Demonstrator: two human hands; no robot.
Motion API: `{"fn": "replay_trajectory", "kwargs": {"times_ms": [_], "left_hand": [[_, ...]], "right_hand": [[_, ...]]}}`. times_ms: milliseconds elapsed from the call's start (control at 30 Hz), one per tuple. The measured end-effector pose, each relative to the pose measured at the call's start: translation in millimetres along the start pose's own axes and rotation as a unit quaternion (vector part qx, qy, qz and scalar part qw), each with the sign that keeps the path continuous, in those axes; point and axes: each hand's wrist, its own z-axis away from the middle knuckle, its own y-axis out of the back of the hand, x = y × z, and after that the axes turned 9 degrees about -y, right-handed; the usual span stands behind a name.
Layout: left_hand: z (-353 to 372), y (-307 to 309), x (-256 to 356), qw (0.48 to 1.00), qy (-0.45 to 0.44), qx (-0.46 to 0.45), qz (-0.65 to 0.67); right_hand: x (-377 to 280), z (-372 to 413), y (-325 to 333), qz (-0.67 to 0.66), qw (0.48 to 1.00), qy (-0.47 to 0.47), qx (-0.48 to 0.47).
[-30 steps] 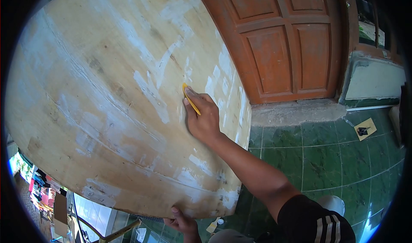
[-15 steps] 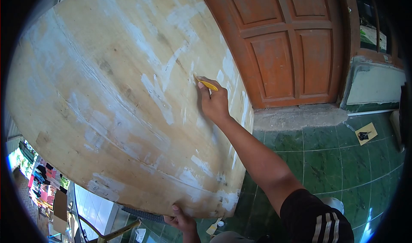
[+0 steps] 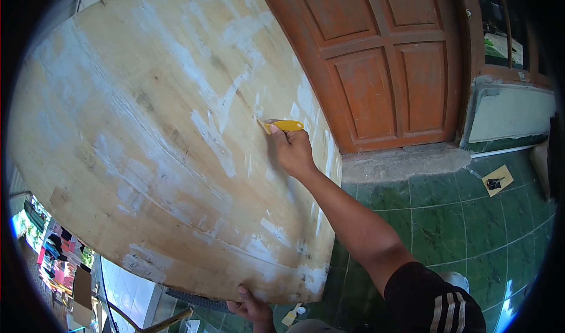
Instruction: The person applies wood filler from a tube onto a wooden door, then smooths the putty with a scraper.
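Note:
A large pale wooden board point(image 3: 182, 92), streaked with white filler, leans across the left and middle of the view. My right hand point(image 3: 292, 152) is closed on a yellow putty knife point(image 3: 289, 125), whose tip is at the board's surface right of its centre. Short white filler marks lie around that tip. At the board's bottom edge, my left hand point(image 3: 254, 310) grips it, with the thumb on the front face and the fingers partly hidden behind.
A brown panelled door point(image 3: 365, 92) stands behind the board above a concrete step point(image 3: 406, 163). Green floor tiles point(image 3: 438, 227) spread below. A small square with a dark lump point(image 3: 500, 180) lies on the right. A metal bar point(image 3: 168, 321) and a cardboard box point(image 3: 82, 295) are at lower left.
My right hand and the putty knife have moved slightly down the board, and the yellow handle has turned nearer to level. My left hand still grips the bottom edge. The view has shifted a little.

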Motion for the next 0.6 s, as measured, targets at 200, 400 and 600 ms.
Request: {"fn": "replay_trajectory", "kwargs": {"times_ms": [200, 400, 600], "left_hand": [[-2, -6, 3, 0.999, 0.001, 0.012, 0.029], [-5, -2, 0, 1.000, 0.003, 0.016, 0.019], [-5, -4, 1, 0.999, 0.018, 0.024, 0.017]], "right_hand": [[-5, -5, 21, -0.006, 0.992, -0.022, -0.128], [-34, -8, 5, 0.009, 1.000, -0.017, -0.011], [-10, 7, -26, 0.067, 0.970, 0.221, 0.072]]}}
